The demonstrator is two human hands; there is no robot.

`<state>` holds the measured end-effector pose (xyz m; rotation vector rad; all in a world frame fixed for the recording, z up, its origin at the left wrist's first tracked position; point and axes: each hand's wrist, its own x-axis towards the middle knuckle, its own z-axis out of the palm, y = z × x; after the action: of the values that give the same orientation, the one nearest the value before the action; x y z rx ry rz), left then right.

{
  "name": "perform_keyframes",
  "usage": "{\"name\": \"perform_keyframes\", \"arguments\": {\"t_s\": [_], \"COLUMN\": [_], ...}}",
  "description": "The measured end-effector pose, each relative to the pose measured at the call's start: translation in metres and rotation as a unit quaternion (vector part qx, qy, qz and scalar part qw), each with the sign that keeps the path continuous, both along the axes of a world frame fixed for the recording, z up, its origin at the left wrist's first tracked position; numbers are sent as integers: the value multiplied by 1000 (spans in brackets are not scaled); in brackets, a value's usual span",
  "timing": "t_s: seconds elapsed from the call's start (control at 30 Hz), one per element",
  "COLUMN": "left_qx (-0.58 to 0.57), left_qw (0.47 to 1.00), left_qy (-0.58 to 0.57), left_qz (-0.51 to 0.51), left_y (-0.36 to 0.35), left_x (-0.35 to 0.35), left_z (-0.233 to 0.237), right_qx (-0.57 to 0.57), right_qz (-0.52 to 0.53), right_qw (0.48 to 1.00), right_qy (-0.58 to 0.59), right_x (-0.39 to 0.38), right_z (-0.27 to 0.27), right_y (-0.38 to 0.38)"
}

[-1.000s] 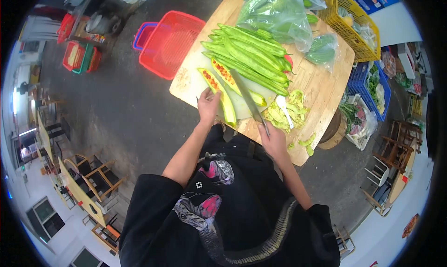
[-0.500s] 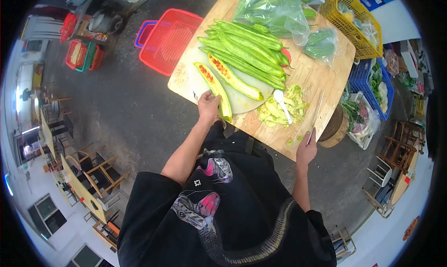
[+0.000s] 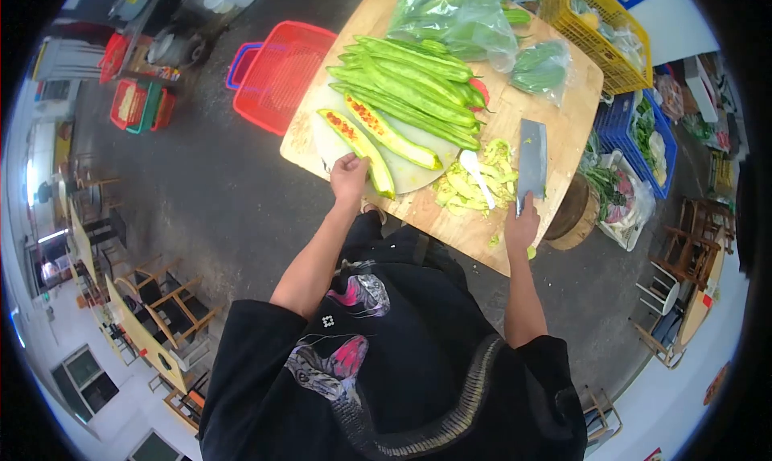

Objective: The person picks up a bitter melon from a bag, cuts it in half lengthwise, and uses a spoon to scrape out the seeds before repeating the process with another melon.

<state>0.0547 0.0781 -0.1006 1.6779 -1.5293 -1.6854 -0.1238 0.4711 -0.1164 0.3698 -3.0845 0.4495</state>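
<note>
1. Nearest the person's body, the right hand [image 3: 523, 224] is closed round the handle of a cleaver [image 3: 532, 157]. The blade lies flat on the wooden table [image 3: 563, 121], probably parked clear of the cutting spot. That arm reaches straight out with the wrist low.
2. Just left, the left hand [image 3: 350, 178] pinches the near tip of a split gourd half [image 3: 359, 146], seemingly to steady it, with the elbow bent.
3. Between the hands lie scooped pulp [image 3: 474, 191] and a white spoon [image 3: 476, 170].
4. Farther off, whole gourds [image 3: 410, 79] are stacked, with bagged gourds [image 3: 458, 14] beyond.
</note>
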Motion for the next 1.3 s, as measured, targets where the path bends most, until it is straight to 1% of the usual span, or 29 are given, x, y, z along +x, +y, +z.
{"name": "perform_keyframes", "arguments": {"t_s": [0.07, 0.1, 0.2, 0.23, 0.33, 0.37, 0.43, 0.47, 0.53, 0.57, 0.67, 0.77, 0.87, 0.97, 1.0, 1.07, 1.1, 1.13, 1.2, 1.23, 1.3], "left_qx": [-30, -20, -42, -28, -59, -67, -8, 20, 42, 53, 70, 107, 118, 39, -35, -182, -195, -289, -465, -483, -518], "left_qw": [999, 998, 991, 991, 990, 989, 996, 997, 998, 997, 996, 990, 983, 965, 958, 922, 917, 879, 775, 749, 691], "left_qy": [-35, -42, -73, -75, -72, -65, -36, -20, -4, 4, 5, 0, 16, -33, -47, -75, -68, -65, -50, -29, 19], "left_qz": [-19, -40, -106, -109, -111, -115, -82, -65, -56, -52, -61, -95, -141, -255, -282, -332, -341, -374, -426, -453, -504], "left_y": [7, 12, 24, 28, 37, 34, 36, 37, 35, 33, 29, 22, 13, -8, -17, -39, -53, -70, -104, -116, -142], "left_x": [7, 11, 24, 26, 32, 35, 26, 21, 22, 22, 21, 22, 27, 41, 45, 47, 47, 47, 44, 36, 15], "left_z": [-4, -4, -7, -6, -6, -16, 3, 14, 13, 11, 24, 34, 31, 7, 15, 48, 62, 66, 68, 73, 80], "right_qx": [-10, -42, -64, -68, -64, -97, -161, -148, -123, -92, -79, -85, -72, -112, -128, -159, -248, -289, -367, -403, -437], "right_qz": [-19, -31, -15, -18, -1, 39, 115, 133, 170, 158, 144, 139, 135, 109, 105, 92, -23, -53, -114, -145, -176], "right_qw": [1000, 999, 998, 997, 991, 991, 980, 980, 971, 977, 982, 981, 979, 970, 973, 977, 922, 895, 831, 791, 770], "right_qy": [-4, -13, 2, 27, 116, 83, 21, -25, -115, -113, -93, -108, -137, -186, -161, -110, -298, -335, -402, -437, -431], "right_x": [4, 5, 9, 11, 10, 12, 8, 7, 8, 11, 10, 5, 0, -5, -6, 0, 4, 13, 36, 47, 72], "right_z": [-1, 1, -2, 0, 12, 15, 27, 33, 41, 46, 42, 35, 33, 44, 40, 21, 36, 55, 90, 98, 84], "right_y": [-7, -9, -9, -12, -25, -32, -54, -65, -86, -93, -97, -97, -100, -95, -89, -74, -73, -74, -78, -82, -92]}}
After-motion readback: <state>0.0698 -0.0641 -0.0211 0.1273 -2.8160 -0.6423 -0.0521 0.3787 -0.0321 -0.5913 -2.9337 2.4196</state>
